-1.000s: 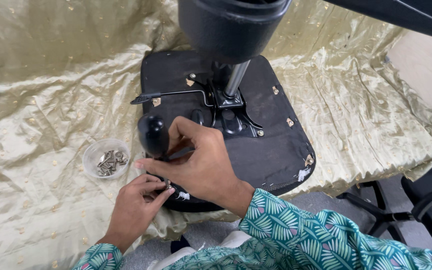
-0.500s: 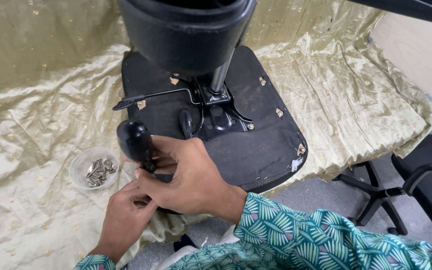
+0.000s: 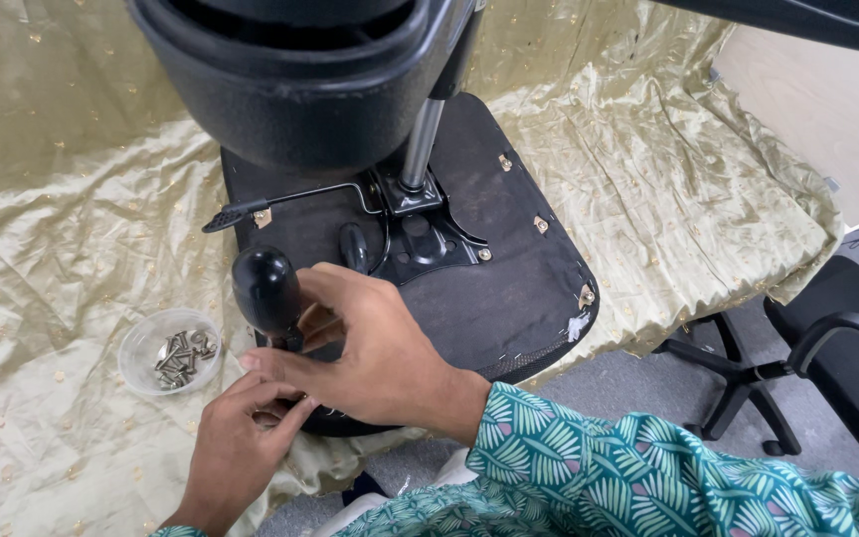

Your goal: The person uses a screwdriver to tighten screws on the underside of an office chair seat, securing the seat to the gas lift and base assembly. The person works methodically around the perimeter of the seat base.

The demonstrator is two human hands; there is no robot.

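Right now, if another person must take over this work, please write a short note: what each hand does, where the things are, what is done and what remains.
Left hand: at the near edge of the upturned chair seat, fingertips pinched; whatever it holds is hidden.
Right hand: fingers around the stem below the black knob.
Things: clear bowl of bolts on the gold cloth, left of the seat. Metal mechanism plate with gas column sits on the seat's underside.
Done: plate appears bolted on.
Left: whether the knob part is fastened cannot be seen; bolts remain in the bowl.
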